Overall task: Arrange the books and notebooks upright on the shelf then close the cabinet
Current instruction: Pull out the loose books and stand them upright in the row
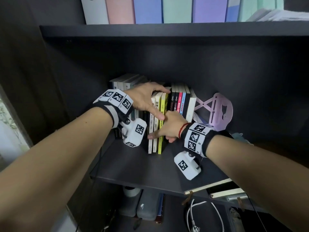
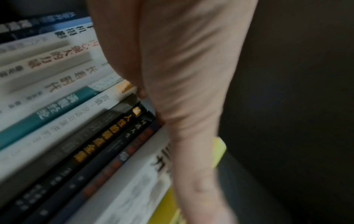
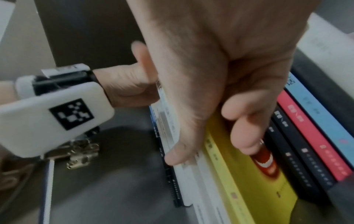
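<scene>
A row of books stands upright on the dark shelf (image 1: 133,164). Two white books (image 1: 153,144) and a yellow book (image 1: 160,144) stick out forward of the row. My right hand (image 1: 168,128) pinches these three, its thumb on the white spines (image 3: 191,189) and curled fingers (image 3: 245,136) on the yellow book's (image 3: 249,181) right face. My left hand (image 1: 147,99) lies over the tops of the same books with straight fingers, thumb down on a spine. Left of it stand more books (image 2: 57,91); black, red and blue books (image 1: 179,101) stand to the right.
A pink bookend (image 1: 215,111) props the row's right end. Two notebooks (image 1: 217,185) lie flat at the shelf's front right edge. Pastel folders (image 1: 147,10) fill the shelf above. Below are grey cases (image 1: 147,206) and a white cable (image 1: 192,211). A door hinge (image 3: 80,153) sits at the left.
</scene>
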A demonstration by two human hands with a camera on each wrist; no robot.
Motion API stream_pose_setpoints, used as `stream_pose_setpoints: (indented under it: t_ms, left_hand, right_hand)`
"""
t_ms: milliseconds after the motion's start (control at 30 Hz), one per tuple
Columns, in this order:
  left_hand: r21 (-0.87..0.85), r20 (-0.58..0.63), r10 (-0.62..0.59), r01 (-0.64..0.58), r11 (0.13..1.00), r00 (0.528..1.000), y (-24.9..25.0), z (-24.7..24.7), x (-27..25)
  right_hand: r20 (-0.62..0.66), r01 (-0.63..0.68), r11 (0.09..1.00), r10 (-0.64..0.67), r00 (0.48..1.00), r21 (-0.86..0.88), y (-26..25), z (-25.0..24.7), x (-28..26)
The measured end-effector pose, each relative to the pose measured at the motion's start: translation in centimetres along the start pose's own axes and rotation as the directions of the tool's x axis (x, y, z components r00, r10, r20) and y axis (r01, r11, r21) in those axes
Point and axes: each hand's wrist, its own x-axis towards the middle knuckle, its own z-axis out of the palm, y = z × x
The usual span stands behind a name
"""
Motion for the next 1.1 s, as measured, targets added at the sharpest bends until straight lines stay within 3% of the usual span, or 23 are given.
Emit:
stream_pose_setpoints:
  t_ms: [267, 433, 733, 900, 1033, 1100]
  left_hand:
    - [0.340, -0.242, 0.011, 0.075, 0.937, 0.970, 0.8, 2.6, 1.2]
    - [0.300, -0.379, -0.035, 0.159, 0.941, 0.925, 0.9, 3.1, 3.0]
    - [0.553, -0.172, -0.013, 0.108, 0.826, 0.985, 1.0, 2.1, 3.9]
    - [0.638, -0.268, 0.002, 0.176, 0.750, 0.963, 0.4, 3.9, 4.0]
    - [0.645, -0.352, -0.017, 0.256, 0.720, 0.936, -0.1, 5.8, 4.2]
    - [0.632, -0.333, -0.026, 0.243, 0.736, 0.943, -0.2, 5.7, 4.2]
  right_hand:
    - [-0.070, 0.081, 0.977, -0.097, 0.993, -0.196, 1.6, 0.2, 1.7]
    - [-0.035, 0.084, 0.974, -0.093, 0.995, -0.208, 2.8, -1.3, 2.0]
    - [0.010, 0.033, 0.955, -0.031, 0.999, -0.295, 3.4, -1.1, 3.2]
    - [-0.047, 0.038, 0.952, -0.054, 0.997, -0.302, 2.9, -0.9, 3.5]
    - [0.008, 0.068, 0.957, -0.069, 0.998, -0.283, 3.2, -2.4, 3.2]
    - [0.046, 0.020, 0.973, -0.010, 0.999, -0.228, 3.7, -3.9, 3.2]
